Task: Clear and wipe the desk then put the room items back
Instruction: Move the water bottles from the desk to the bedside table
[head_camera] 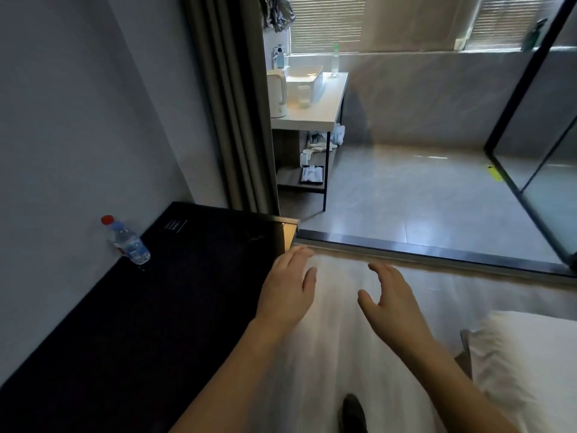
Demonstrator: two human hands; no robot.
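Left hand [288, 284]: out in front, palm down, fingers straight and close together, gripping nothing; it hangs right over the near edge of the desk.
Right hand [392, 303]: just beside the left one, a small gap between them, fingers spread and gently bent, thumb out to the side, nothing in it.
Desk [150, 323]: black top, runs under and away to the left of the left hand, along the wall.
Bottle [128, 242]: red cap, clear, blue label; stands on the desk against the wall, well to the left of the left hand and a bit beyond it.
Bed [337, 339]: white sheet, right beneath both hands and forearms.
Pillow [524, 364]: white, near the right forearm, on its right side.
Counter [315, 110]: white, far ahead of the hands past the curtain [231, 104].
Kettle [277, 93]: white, on the counter's near left end.
Cup [303, 95]: just right of the kettle.
Basin [304, 77]: white, behind the cup.
Far bottle [334, 60]: clear, at the counter's back right.
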